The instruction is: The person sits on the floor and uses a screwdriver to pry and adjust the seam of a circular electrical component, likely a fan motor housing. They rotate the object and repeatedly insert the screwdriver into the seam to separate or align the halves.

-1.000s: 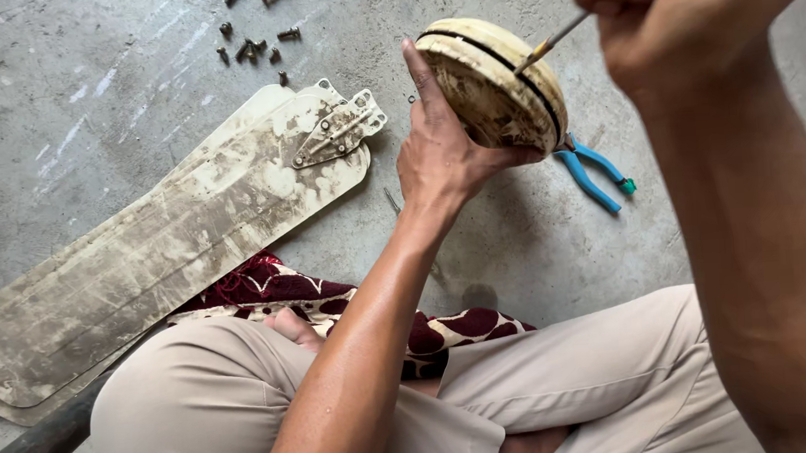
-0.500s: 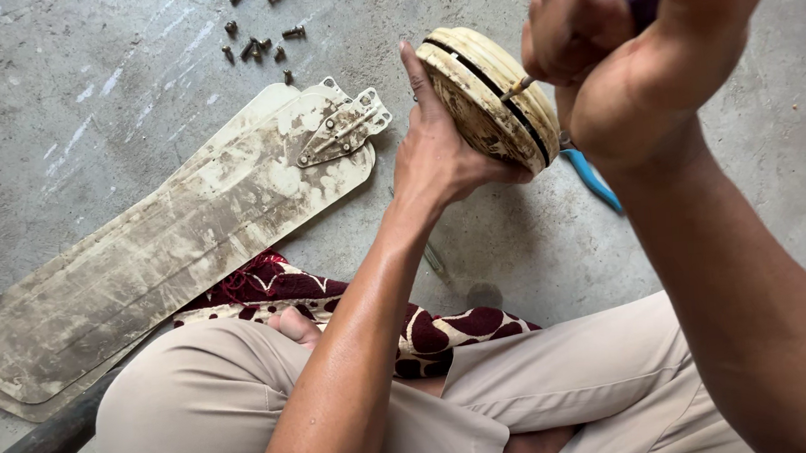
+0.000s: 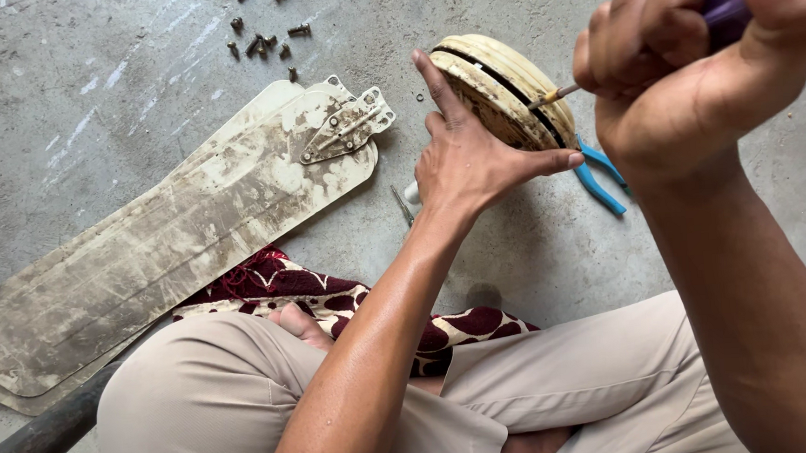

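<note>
A dirty cream fan motor housing stands on edge on the concrete floor. My left hand braces its near side, fingers spread along it and thumb under it. Closed around the purple handle of a screwdriver is my right hand. The screwdriver's tip meets the dark seam of the housing.
Dusty fan blades with a metal bracket lie stacked at the left. Several loose screws are scattered above them. Blue-handled pliers lie behind the housing. A dark pipe is at bottom left. My crossed legs sit on a patterned cloth.
My right hand has come down and nearer, and the screwdriver tip now sits at the housing's seam. My left hand keeps its hold on the housing.
</note>
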